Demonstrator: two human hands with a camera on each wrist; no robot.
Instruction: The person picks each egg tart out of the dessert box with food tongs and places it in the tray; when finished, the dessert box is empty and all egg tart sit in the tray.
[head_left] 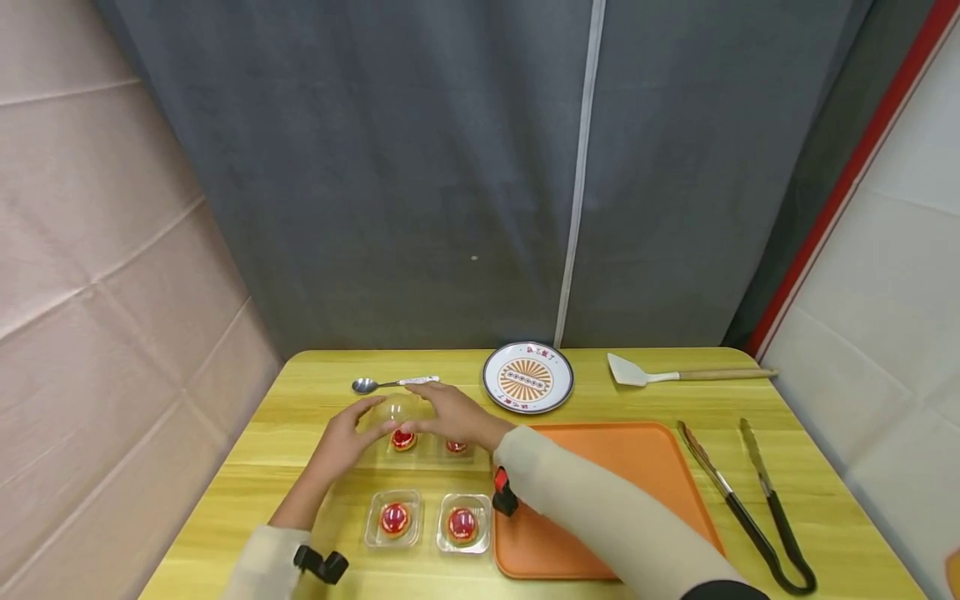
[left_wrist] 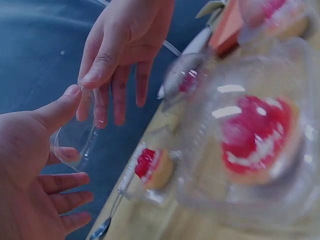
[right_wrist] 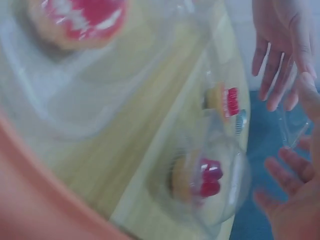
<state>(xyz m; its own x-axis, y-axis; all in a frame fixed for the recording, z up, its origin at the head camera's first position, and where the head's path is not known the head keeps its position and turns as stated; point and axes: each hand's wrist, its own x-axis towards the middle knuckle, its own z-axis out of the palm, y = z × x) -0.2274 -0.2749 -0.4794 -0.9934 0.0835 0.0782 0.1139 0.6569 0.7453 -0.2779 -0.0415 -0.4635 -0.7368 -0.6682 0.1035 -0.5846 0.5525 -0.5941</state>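
Both hands hold a clear plastic dome lid (head_left: 395,407) in the air above the back-left tart (head_left: 403,440). My left hand (head_left: 337,446) pinches its left edge between thumb and fingers. On the opposite edge, my right hand (head_left: 457,415) grips with thumb and fingers, the others spread. The back-left tart (left_wrist: 152,167), red-topped, sits in an uncovered clear base. Beside it, the back-right tart (right_wrist: 210,182) is under a clear dome, partly hidden by my right hand in the head view. Nearer me are a front-left tart (head_left: 394,519) and a front-right tart (head_left: 462,525) in clear boxes.
An orange tray (head_left: 615,450) lies right of the boxes, under my right forearm. Black-handled tongs (head_left: 757,508) rest beyond it. At the back are a spoon (head_left: 366,386), a patterned plate (head_left: 528,377) and a spatula (head_left: 630,371). A grey curtain (head_left: 412,167) hangs behind the table.
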